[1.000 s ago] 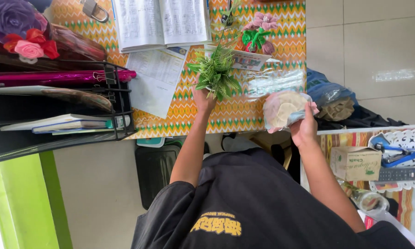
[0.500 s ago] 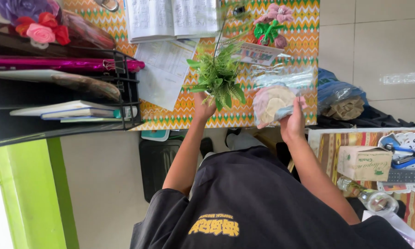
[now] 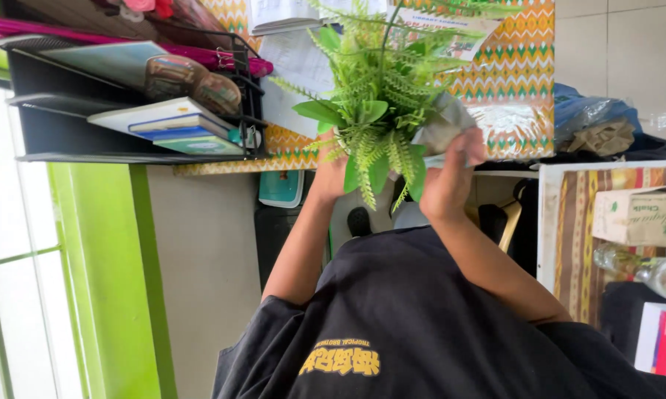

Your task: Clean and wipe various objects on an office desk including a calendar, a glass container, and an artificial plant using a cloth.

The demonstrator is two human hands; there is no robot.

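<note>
Your left hand (image 3: 331, 174) grips the base of the green fern plant (image 3: 377, 96), fingers curled around it under the fronds, and your right hand (image 3: 451, 177) pinches a clear bag of flat pale pieces (image 3: 442, 122) against the fronds on the other side. The plant hangs in the air in front of your chest, just off the near edge of the patterned surface (image 3: 521, 74), with its fronds fanning up over the papers (image 3: 292, 66). Keep the left grip low on the stem so the leaves do not crush, and hold the bag by its top, since the loose plastic looks likely to slip. The black wire tray (image 3: 133, 140) with its books stands close on the left, and a side table with a cardboard box (image 3: 640, 216) and a bottle sits close on the right, so I judge the freest room to be straight ahead over the surface or down toward your lap
</note>
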